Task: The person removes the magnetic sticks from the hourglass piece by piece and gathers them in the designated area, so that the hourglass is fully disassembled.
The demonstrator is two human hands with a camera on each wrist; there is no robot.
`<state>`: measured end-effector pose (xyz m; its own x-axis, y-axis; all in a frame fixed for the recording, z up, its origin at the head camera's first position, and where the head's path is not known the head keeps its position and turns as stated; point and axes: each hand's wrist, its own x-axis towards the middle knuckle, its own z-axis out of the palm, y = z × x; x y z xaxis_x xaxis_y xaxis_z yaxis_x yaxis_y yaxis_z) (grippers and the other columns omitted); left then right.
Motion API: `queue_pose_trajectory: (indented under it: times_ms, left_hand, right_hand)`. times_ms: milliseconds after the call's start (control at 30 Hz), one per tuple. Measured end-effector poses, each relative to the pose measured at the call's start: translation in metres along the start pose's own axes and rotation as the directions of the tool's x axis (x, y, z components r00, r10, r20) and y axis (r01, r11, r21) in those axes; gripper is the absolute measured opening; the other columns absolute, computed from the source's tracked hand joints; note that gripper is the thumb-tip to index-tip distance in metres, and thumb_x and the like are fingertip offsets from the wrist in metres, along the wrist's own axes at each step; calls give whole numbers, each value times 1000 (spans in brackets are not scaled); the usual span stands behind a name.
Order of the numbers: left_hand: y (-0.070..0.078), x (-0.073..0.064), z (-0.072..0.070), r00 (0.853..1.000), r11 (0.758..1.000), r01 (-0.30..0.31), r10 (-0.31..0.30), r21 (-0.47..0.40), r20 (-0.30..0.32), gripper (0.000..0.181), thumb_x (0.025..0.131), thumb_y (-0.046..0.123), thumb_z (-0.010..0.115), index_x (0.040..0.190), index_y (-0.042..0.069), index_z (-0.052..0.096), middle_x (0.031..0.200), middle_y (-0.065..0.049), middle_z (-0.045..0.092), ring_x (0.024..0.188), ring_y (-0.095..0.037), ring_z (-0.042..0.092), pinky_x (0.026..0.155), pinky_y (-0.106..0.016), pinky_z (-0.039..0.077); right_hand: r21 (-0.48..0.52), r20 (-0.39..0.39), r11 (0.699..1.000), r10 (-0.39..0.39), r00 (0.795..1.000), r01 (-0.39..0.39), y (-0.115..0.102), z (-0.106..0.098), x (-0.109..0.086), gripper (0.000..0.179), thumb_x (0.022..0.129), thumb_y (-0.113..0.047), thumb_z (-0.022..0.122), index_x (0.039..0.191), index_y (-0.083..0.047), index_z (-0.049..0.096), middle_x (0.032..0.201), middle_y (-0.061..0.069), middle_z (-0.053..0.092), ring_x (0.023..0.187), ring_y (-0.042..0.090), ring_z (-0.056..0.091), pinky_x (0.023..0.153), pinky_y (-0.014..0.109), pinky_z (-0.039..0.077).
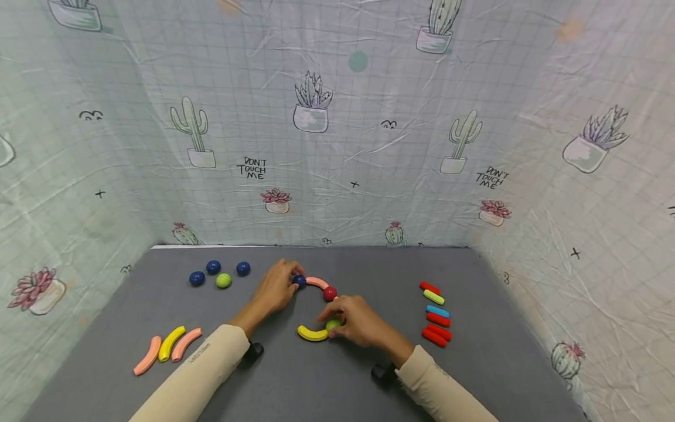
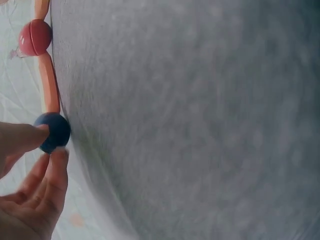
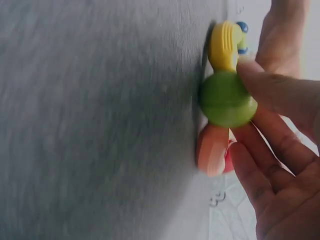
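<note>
My left hand (image 1: pixel 276 285) pinches a dark blue ball (image 2: pixel 59 134) between thumb and fingers. That ball meets the end of a curved pink stick (image 1: pixel 316 282), whose other end joins a red ball (image 1: pixel 329 293). A second pink curved stick (image 3: pixel 212 150) runs from the red ball and is mostly hidden by my right hand (image 1: pixel 358 321) in the head view. The right thumb and fingers grip a green ball (image 3: pixel 225 102), which sits between that pink stick and a yellow curved stick (image 1: pixel 312 334). Together the pieces form an arc on the grey table.
On the grey table (image 1: pixel 295 387), several blue balls (image 1: pixel 213 267) and a green ball (image 1: pixel 224 281) lie at back left. Two pink sticks (image 1: pixel 147 356) and a yellow one (image 1: pixel 171 343) lie front left. Short red, yellow and blue sticks (image 1: pixel 437 311) line the right. Patterned cloth (image 1: pixel 348 152) surrounds the table.
</note>
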<state>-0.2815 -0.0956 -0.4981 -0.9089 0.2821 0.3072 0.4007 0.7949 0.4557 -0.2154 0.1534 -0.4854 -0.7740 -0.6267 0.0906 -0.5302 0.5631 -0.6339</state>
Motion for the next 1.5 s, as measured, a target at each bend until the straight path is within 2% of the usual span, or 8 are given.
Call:
queue_pose_trajectory:
  times_ms: [133,267,433,633,867,1067,1233,1500]
  left_hand:
    - [9,-11,-2,999,998,-2,4,57,-40,25,89,11,86,110,16,75,109,-11,66,95,-27,63,81,-46,54]
    - [26,-33,-7,996,993,-94,93,76,19,20,88,23,89,104,20,77,103,-3,67,95,-21,60,80,-40,53]
    - [42,-57,-7,961,973,-229,221,28,168,16,91,32,86,101,23,78,100,6,71,94,-13,60,85,-40,53]
    - [49,-67,-2,929,959,-281,266,23,257,23,86,30,90,104,21,77,99,7,72,91,-9,57,84,-37,49]
    - [49,-68,1,926,965,-261,249,5,284,32,84,21,92,109,18,73,94,5,67,85,-7,55,75,-28,48]
    - [45,-72,-2,928,967,-243,256,-79,271,34,89,17,87,120,15,72,94,4,66,82,-10,58,70,-25,46]
    - [38,-79,-9,941,971,-203,229,-126,250,30,94,15,82,122,17,72,103,4,69,88,-13,63,74,-29,49]
    - [16,-93,-30,959,980,-105,144,-167,245,28,94,16,82,121,15,73,94,4,64,80,-10,57,70,-25,45]
  right_hand:
    - [-21,18,1000,-18,1000,19,6,-3,-2,36,83,-14,92,118,-18,82,110,-8,78,92,4,67,81,27,59]
    - [-35,22,999,-19,1000,20,11,-7,-4,36,82,-15,93,117,-19,82,103,-8,76,92,11,69,84,32,59]
    - [-78,-5,997,-17,1000,17,15,-10,-3,33,82,-15,93,113,-18,83,98,-9,74,91,17,69,83,29,56]
    - [-103,-19,994,-26,999,24,16,-7,0,32,82,-17,94,112,-19,83,97,-10,74,91,15,68,82,26,54]
    - [-87,-34,996,1,999,-4,17,-4,2,29,84,-20,92,112,-21,83,96,-13,74,92,15,67,81,24,52]
    - [-73,-69,997,0,998,-5,17,-1,4,30,84,-17,91,113,-16,83,96,-8,77,92,14,70,80,26,55]
    - [-76,-93,996,31,995,-38,13,3,4,28,86,-20,90,113,-16,82,95,-5,74,93,17,65,80,25,49]
    - [-81,-109,995,52,993,-61,7,5,7,28,85,-23,91,112,-18,82,90,-3,70,89,13,60,79,25,47]
